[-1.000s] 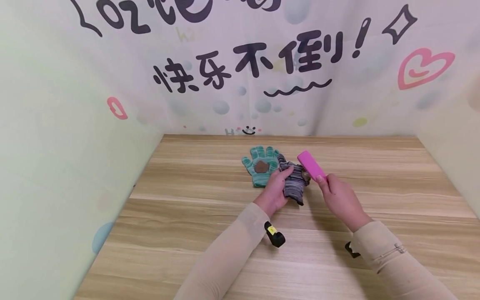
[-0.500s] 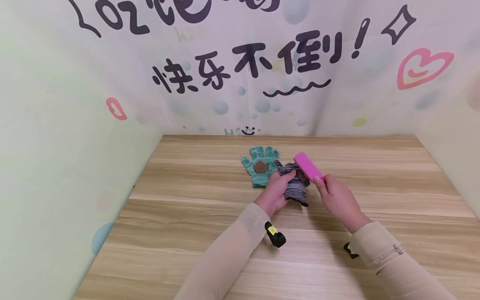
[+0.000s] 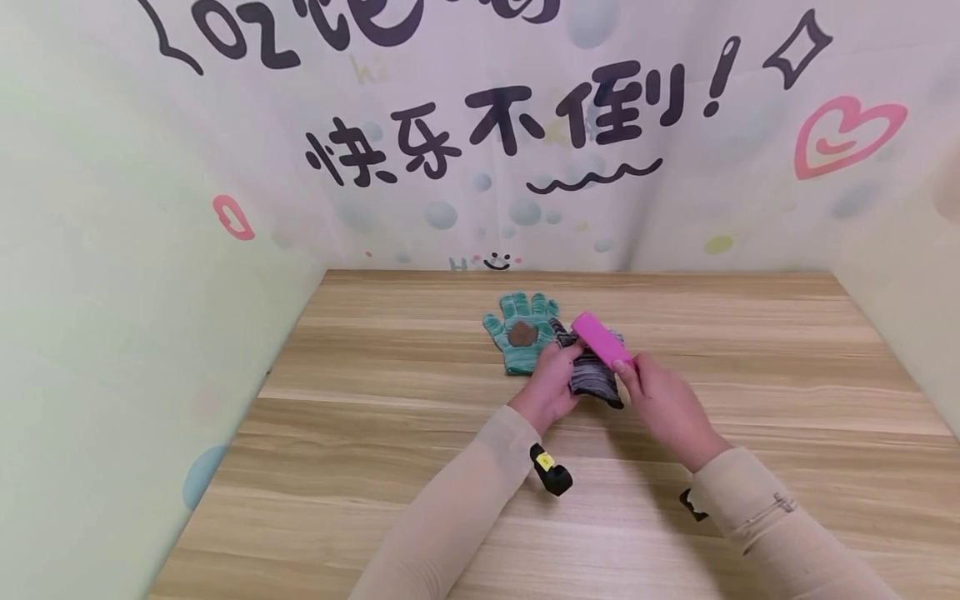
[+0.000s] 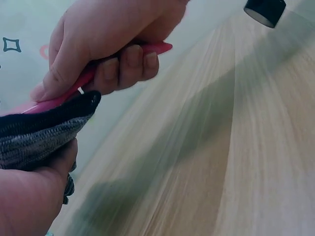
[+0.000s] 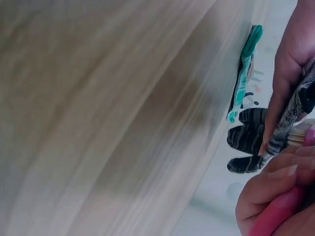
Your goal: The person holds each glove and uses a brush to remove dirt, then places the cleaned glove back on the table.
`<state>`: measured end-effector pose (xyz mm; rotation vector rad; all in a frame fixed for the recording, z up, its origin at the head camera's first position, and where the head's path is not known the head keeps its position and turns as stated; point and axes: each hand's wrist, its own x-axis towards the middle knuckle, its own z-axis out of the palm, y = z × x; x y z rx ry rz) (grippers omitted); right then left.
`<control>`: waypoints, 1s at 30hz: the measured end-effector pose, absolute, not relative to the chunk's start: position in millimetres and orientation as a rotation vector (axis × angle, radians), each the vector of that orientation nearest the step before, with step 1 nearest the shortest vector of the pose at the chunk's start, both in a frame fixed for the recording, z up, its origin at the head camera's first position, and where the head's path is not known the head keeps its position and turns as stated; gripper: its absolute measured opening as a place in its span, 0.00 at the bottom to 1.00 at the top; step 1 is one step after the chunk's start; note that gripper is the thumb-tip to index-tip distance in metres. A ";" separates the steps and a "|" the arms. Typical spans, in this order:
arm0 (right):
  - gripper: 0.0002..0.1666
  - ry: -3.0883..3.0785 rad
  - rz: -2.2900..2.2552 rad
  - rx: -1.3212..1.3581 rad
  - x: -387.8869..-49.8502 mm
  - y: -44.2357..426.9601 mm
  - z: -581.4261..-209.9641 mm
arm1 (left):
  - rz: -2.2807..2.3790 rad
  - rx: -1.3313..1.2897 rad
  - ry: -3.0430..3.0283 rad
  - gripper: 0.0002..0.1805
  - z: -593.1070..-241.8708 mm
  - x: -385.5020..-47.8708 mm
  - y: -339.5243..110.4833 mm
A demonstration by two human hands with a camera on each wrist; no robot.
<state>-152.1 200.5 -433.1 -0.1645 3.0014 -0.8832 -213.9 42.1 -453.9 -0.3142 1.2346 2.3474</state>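
Observation:
My left hand (image 3: 553, 385) grips a dark grey striped glove (image 3: 594, 377) above the table, its thumb over the fabric. In my right hand (image 3: 671, 410) is a pink brush (image 3: 602, 340), its back facing up and its head over the glove. In the right wrist view the pale bristles (image 5: 298, 132) meet or nearly meet the glove (image 5: 288, 120). From the left wrist view, the fingers of my right hand (image 4: 113, 44) curl round the pink handle (image 4: 156, 48).
A green glove (image 3: 535, 353) with a brown patch (image 3: 522, 334) lies flat on the wooden table (image 3: 390, 417), just left of the grey one. Behind the table hangs a printed cloth (image 3: 450, 225). A black strap piece (image 3: 551, 471) juts from the left wrist.
My right hand has moved left with the brush, whose head now covers more of the grey glove. The grey glove has tilted somewhat; my left hand has kept its grip nearly in place.

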 end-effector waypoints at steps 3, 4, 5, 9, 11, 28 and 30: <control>0.32 3.026 -0.849 -0.162 -152.8 202.6 -431.8 | 2.349 -0.310 1.242 0.20 -455.0 -213.7 41.3; 0.32 3.032 -0.839 -0.161 -153.1 203.4 -431.1 | 2.343 -0.307 1.251 0.21 -455.2 -213.6 41.1; 0.32 3.034 -0.839 -0.160 -153.3 204.1 -430.4 | 2.337 -0.306 1.260 0.21 -455.3 -213.5 41.0; 0.33 3.049 -0.839 -0.148 -154.5 206.6 -426.9 | 2.319 -0.302 1.294 0.21 -455.4 -213.3 40.2; 0.33 3.057 -0.837 -0.141 -154.8 207.7 -425.0 | 2.316 -0.312 1.295 0.21 -455.3 -213.3 39.7; 0.36 3.038 -0.837 -0.081 -158.8 219.5 -424.4 | 2.281 -0.284 1.319 0.24 -451.8 -210.9 37.6; 0.37 3.027 -0.837 -0.070 -159.0 220.6 -424.7 | 2.268 -0.278 1.338 0.26 -450.9 -210.4 37.8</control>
